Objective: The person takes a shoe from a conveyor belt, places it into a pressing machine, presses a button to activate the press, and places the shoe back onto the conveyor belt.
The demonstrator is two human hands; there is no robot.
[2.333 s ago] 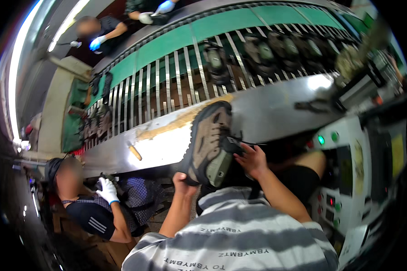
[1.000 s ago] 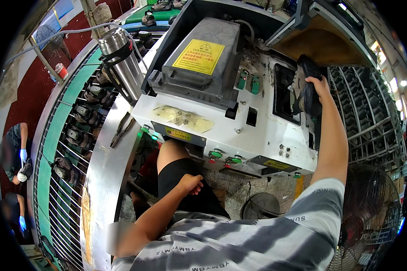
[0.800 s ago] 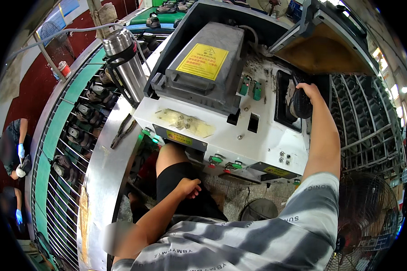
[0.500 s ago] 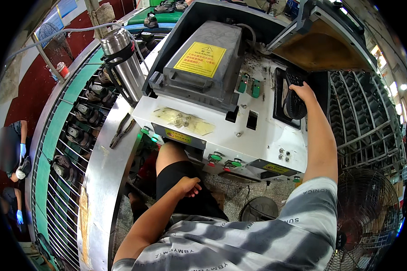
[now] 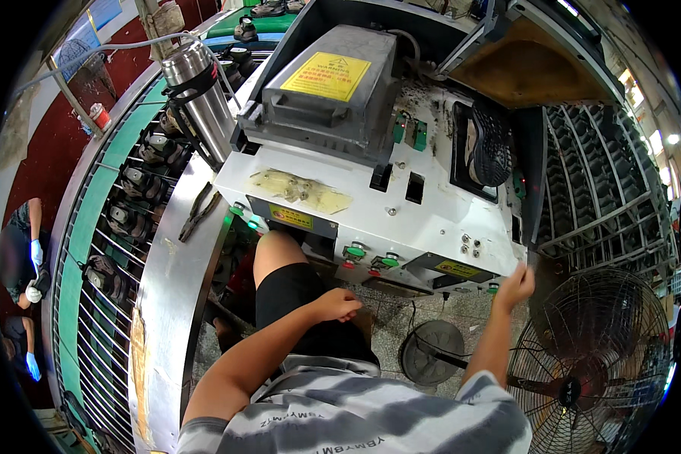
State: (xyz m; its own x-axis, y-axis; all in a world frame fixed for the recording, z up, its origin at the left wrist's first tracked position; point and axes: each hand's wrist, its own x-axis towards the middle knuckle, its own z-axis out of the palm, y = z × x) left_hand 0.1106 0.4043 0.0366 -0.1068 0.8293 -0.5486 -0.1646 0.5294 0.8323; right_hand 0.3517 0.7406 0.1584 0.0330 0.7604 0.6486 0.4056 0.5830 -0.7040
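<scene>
White machine top (image 5: 431, 204): black shoe (image 5: 490, 144) in its recess, well above the empty right hand (image 5: 516, 286).

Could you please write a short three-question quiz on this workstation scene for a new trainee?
1. True or false: the shoe lies sole up in the dark recess of the white machine.
2. What does the left hand rest on: A) the metal flask, B) the person's own thigh, C) the floor fan?
3. Fill in: the right hand is at the machine's lower right ____.

Key: 1 true; 2 B; 3 corner.
</scene>
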